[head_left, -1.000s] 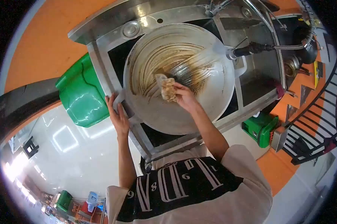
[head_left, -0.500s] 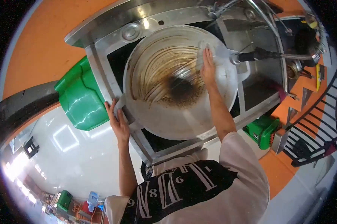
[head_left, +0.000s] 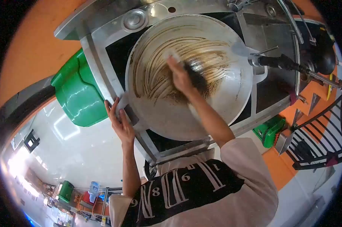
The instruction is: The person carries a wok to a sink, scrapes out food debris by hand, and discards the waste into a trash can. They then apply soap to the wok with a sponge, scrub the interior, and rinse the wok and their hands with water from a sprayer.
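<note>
Right hand in the big, streaky pan

From far away I watch my right hand (head_left: 181, 77) in the big pan (head_left: 233, 85). Its fingers are nearly straight and close together. They blur, so I can't tell what they hold. My left hand (head_left: 122, 128) has its fingers spread and its thumb apart. It sits by the pan's left handle (head_left: 140, 125), gripping nothing that I can see.

The pan faces up on the metal stand (head_left: 96, 62). Its long line goes through both handles, from near left to far right, out to the right handle (head_left: 261, 75). Inside are brown streaks (head_left: 150, 77) and a dark patch.

A black tap (head_left: 279, 62) pokes in at the right rim and gets in the way there. My right arm hides some of the near right side.

A green bin (head_left: 78, 90) is at left. A smaller green bin (head_left: 270, 131) is near right, beside black rails (head_left: 314, 132).
</note>
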`<state>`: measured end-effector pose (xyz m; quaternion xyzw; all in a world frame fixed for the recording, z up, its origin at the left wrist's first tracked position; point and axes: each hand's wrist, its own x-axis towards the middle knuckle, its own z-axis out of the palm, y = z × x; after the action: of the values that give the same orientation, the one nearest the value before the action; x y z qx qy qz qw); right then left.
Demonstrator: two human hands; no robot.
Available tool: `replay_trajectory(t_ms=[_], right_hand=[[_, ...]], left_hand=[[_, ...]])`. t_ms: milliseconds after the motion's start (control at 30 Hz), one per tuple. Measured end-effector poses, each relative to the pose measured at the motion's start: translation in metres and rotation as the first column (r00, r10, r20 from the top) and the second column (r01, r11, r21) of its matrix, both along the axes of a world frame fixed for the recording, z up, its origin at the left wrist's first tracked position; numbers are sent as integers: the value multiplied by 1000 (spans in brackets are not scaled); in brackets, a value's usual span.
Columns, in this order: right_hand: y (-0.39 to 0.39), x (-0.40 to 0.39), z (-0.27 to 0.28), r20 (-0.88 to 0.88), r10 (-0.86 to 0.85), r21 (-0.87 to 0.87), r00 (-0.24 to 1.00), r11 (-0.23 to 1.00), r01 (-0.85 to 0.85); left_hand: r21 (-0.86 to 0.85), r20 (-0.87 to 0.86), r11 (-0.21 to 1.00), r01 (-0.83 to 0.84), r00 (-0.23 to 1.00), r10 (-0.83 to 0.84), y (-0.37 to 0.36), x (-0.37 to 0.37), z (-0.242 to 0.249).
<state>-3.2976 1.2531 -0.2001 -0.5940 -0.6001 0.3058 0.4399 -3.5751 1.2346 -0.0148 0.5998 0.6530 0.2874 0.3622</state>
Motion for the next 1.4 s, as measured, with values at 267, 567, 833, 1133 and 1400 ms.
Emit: replay_trajectory(t_ms=[267,567,833,1133,1400], right_hand=[[-80,-62,70,-423,122,-389,898,870,-302],[-55,153,112,-262,-3,-473,965,872,-126],[-66,213,83,714,459,-496,529,865,-80],[-161,17,39,-6,-95,-457,995,886,82],[-100,-90,95,-585,-367,-671,723,719,-179]], left_hand=[[58,112,995,-79,991,72,-4,4,-2],[112,65,994,-7,998,0,-7,-5,-6],[90,91,996,-13,996,4,-9,-7,-6],[100,117,995,-14,993,2,-9,-4,0],[187,75,982,6,997,-21,-12,-10,-10]])
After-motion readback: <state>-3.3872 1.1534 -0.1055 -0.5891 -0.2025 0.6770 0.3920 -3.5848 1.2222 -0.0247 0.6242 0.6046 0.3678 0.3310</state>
